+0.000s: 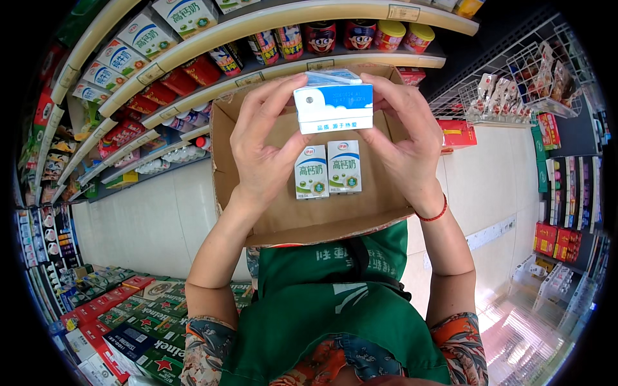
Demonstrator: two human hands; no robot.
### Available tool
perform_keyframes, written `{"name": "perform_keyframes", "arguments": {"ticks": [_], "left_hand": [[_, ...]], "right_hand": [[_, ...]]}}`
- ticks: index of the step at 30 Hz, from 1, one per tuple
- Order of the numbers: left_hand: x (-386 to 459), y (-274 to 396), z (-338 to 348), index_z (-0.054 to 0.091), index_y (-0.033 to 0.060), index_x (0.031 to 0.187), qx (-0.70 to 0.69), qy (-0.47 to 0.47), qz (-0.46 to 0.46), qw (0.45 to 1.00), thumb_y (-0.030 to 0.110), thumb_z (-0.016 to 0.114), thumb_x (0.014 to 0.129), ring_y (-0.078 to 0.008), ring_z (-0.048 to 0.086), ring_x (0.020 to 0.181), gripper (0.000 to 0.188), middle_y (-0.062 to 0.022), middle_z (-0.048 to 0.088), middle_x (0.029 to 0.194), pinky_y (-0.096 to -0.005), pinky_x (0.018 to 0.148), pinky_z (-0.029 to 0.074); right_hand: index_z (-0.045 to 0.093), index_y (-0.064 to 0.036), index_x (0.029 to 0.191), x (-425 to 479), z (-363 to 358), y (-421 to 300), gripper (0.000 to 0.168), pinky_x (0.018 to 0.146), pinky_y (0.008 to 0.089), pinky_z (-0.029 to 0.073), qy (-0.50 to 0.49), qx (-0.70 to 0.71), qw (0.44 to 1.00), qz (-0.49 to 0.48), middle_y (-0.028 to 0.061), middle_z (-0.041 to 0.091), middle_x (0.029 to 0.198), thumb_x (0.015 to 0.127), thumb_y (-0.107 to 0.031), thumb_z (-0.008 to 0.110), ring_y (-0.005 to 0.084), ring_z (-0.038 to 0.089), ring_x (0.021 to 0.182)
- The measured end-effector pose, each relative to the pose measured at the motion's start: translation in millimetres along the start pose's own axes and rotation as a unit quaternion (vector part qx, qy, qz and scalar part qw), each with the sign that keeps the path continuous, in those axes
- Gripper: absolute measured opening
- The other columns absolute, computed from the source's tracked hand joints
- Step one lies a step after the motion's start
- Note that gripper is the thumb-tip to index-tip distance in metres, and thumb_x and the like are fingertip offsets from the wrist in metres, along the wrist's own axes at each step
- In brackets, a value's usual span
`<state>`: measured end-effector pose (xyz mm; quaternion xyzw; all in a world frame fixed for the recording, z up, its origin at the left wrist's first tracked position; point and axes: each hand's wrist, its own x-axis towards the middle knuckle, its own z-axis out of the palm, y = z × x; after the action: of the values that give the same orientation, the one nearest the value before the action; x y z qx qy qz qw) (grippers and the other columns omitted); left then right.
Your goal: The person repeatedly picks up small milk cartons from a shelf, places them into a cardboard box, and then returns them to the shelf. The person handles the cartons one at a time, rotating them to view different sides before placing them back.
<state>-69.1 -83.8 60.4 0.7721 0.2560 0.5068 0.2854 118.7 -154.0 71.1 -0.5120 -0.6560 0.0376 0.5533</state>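
Note:
Between my left hand (268, 130) and my right hand (405, 130) is a blue and white milk carton (334, 108), its printed end facing the camera. The fingertips and thumbs of both hands press on its sides. Below it, two white milk cartons (312, 172) with green print lie side by side in an open cardboard box (275, 227). A narrow gap parts these two. The box sits in front of my green apron. A red cord is around my right wrist.
Curved-looking store shelves (270, 31) with milk cartons and cans stand ahead and to the left. Wire baskets (499, 103) with packaged snacks hang at the right, by a red box (456, 133). Stacked beer cartons (164, 357) fill the lower left.

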Motion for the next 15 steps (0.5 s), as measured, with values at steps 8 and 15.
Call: {"name": "perform_keyframes", "arguments": {"ticks": [8,15], "left_hand": [[-2.8,-3.5,0.8,0.062,0.0073,0.129,-0.009,-0.014,-0.016,1.000,-0.003,0.077,0.073,-0.0197,0.062,0.108,0.059,-0.0088,0.061,0.123,-0.0311,0.089,0.053],[-6.4,-7.3,4.4,0.064,0.0038,0.126,-0.013,-0.024,-0.077,0.997,0.006,0.081,0.075,-0.0173,0.064,0.101,0.053,-0.0082,0.064,0.110,-0.0315,0.086,0.052]], "right_hand": [[0.066,-0.008,0.123,-3.1,-1.5,2.7,0.052,0.076,0.0279,0.055,-0.008,0.005,1.000,0.020,0.0067,0.063,0.104,0.073,0.000,0.079,0.0152,0.068,0.085],[0.063,-0.002,0.122,-9.2,2.5,12.7,0.044,0.084,0.0310,0.056,-0.042,0.042,0.995,0.086,0.0137,0.067,0.110,0.082,-0.013,0.077,0.0219,0.069,0.096]]}}
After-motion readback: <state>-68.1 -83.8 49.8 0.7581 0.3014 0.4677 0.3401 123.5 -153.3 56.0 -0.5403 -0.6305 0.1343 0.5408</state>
